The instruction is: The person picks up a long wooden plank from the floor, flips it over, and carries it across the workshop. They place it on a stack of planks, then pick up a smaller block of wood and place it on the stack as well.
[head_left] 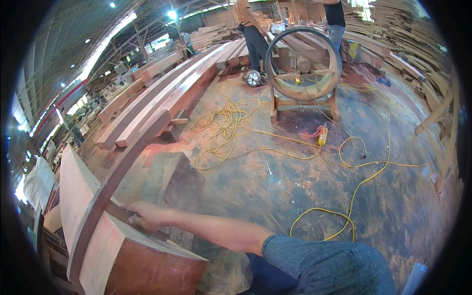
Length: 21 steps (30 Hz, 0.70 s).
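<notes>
My right arm reaches across to the left from the lower right, in a blue-grey sleeve. My right hand is closed around the short dark crosspiece of a long wooden strip, which looks like a large wooden square. The long strip lies across a thick squared timber with pale sides and a reddish-brown end that has faint chalk marks. The fisheye makes the strip look curved. Beyond my hand stands another big timber block. My left hand is out of view.
Long beams lie at the far left. A round wooden fan frame with a motor stands on legs ahead. Yellow cables and a yellow socket box lie on the dusty floor. Two people stand behind; stacked planks line the right.
</notes>
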{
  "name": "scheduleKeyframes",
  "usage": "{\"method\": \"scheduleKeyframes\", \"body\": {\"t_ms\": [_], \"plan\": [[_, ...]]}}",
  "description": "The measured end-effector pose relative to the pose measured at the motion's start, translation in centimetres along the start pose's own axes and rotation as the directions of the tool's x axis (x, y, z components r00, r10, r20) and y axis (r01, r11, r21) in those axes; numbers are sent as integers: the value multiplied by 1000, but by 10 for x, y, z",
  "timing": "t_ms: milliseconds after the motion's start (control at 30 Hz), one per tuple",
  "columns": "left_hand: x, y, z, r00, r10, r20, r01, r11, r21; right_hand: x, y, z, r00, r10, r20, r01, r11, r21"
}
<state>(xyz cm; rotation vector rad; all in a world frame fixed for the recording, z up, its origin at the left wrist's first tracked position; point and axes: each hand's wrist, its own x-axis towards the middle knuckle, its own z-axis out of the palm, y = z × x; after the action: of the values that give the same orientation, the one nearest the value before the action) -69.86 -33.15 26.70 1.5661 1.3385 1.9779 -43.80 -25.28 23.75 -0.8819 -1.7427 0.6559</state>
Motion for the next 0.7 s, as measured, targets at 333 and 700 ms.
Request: {"method": "scheduleKeyframes", "body": {"t_ms": [333,700], "plan": [[-1,-22,-79,992,57,-108,-53,998,38,-4,6,-3,998,-20,-54,11,986,-166],[-13,1,-60,987,12,-158,-37,987,-154,-4,14,-3,995,-84,-60,86,996,38]]}}
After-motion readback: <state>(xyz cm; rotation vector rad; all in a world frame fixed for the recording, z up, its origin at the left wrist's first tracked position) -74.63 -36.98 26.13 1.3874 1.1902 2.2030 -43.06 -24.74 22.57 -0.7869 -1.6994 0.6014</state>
